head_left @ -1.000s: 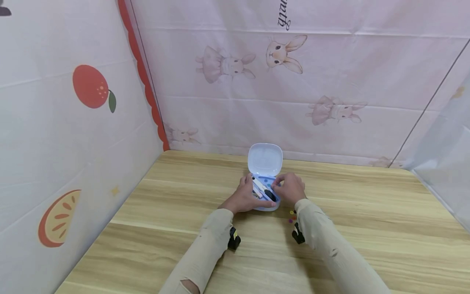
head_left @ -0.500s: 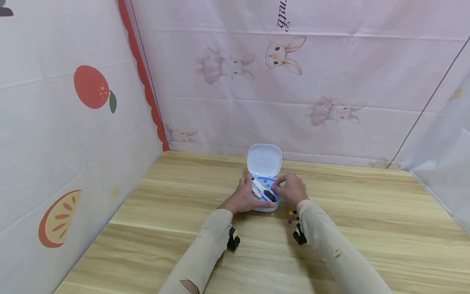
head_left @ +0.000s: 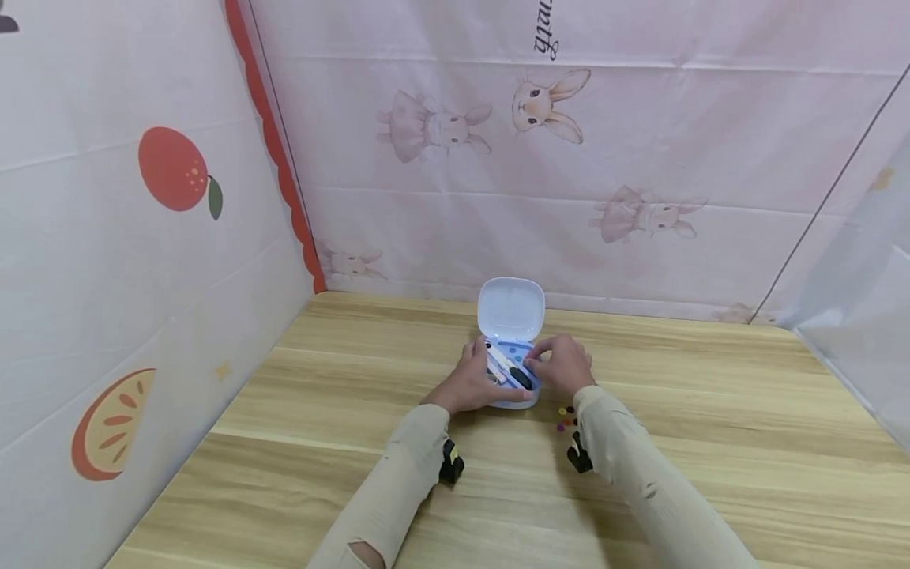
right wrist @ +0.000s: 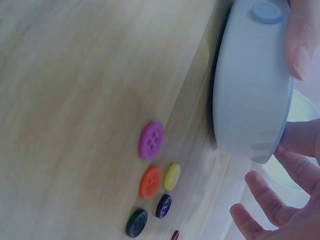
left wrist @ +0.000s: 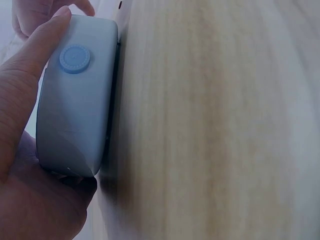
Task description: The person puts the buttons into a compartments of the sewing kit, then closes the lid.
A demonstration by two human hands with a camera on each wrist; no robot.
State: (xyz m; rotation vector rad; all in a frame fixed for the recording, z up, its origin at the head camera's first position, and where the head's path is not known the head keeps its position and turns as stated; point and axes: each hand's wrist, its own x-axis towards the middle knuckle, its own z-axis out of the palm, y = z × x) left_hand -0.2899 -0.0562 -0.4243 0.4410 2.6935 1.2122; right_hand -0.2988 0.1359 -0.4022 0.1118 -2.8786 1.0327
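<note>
A pale blue sewing box [left wrist: 75, 115] stands on the table, its white lid [head_left: 512, 310] raised behind it. My left hand [head_left: 469, 381] grips the box's left side, the thumb lying along the front rim above a round blue latch [left wrist: 75, 59]. Inside lie a slim white item, a dark-ended piece [head_left: 521, 378] and some blue buttons [head_left: 513, 350]. My right hand [head_left: 563, 365] reaches over the right rim, thumb and forefinger bent into the box. Whether they pinch anything is hidden. Its other fingers spread outside the wall in the right wrist view.
Several loose buttons lie on the wooden table right of the box, among them a magenta button [right wrist: 151, 140], an orange button [right wrist: 150, 182] and a yellow button [right wrist: 172, 176]. A pink rabbit-print cloth [head_left: 441, 221] hangs behind the table; another cloth [head_left: 142, 300] hangs left.
Both hands keep nearly the same place at the box. The right hand's fingertips shift only slightly inside it; the view drifts a little.
</note>
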